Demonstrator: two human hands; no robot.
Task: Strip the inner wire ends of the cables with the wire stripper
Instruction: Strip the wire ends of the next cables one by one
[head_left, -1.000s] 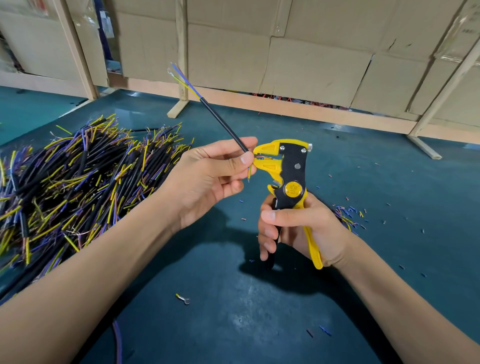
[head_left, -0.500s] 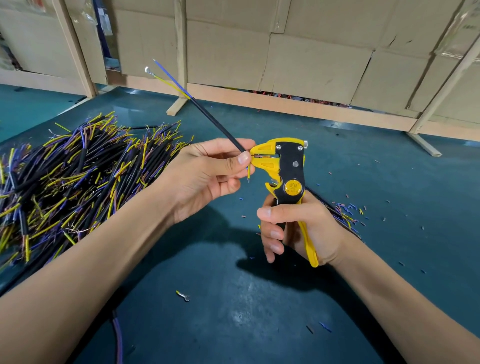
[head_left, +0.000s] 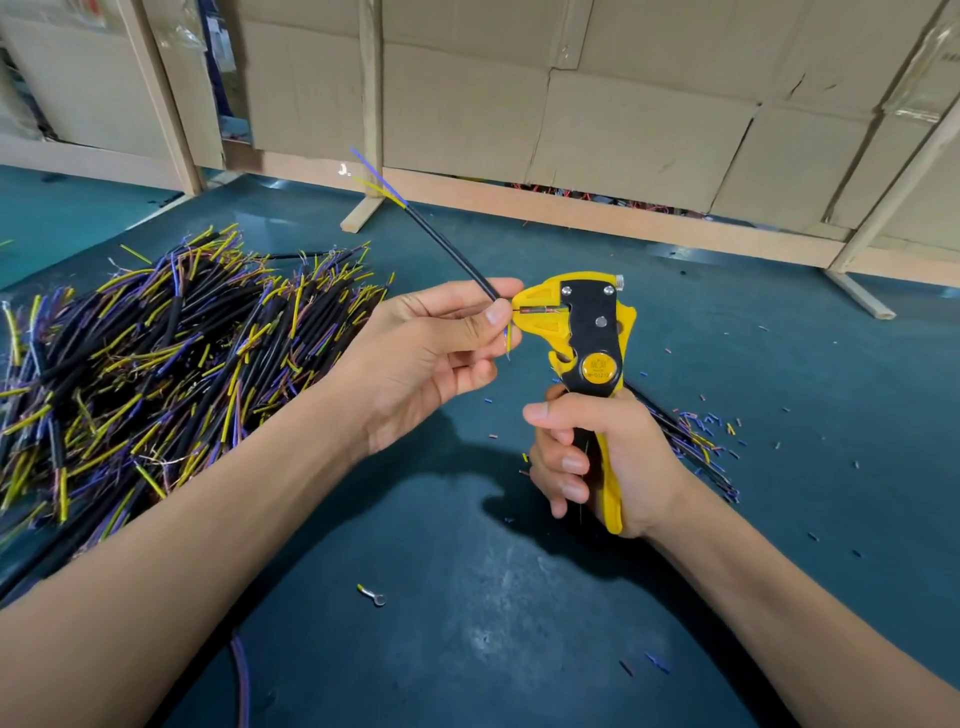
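Head camera view shows the yellow and black wire stripper (head_left: 582, 332) upright in the right hand (head_left: 597, 457), whose fingers are curled round both handles and squeezed in close, while a second ago the same grip looked looser and the tool's mouth stood wider. That squeeze matters: the jaws now look closed on one inner wire fed in from the left, with a short reddish length of it showing inside the head. The left hand (head_left: 431, 353) pinches the black cable (head_left: 457, 254) between thumb and forefinger right at the stripper's nose, other fingers loosely folded beneath, much as before. The cable's far end, with its blue and yellow inner wires (head_left: 379, 179) fanned out, has swung from pointing further left to rising more steeply above the blue-green table (head_left: 467, 597). My reading is that the cut-and-pull stroke on this one conductor is under way or just finishing; the other inner ends at the pinch hang down beside the thumb and probably still need their turn. A large heap of cables (head_left: 156, 353) lies at the left, a smaller bundle (head_left: 685, 441) behind the right hand among scattered insulation offcuts (head_left: 711, 415), and a small ring terminal (head_left: 374, 596) sits alone nearer the body.
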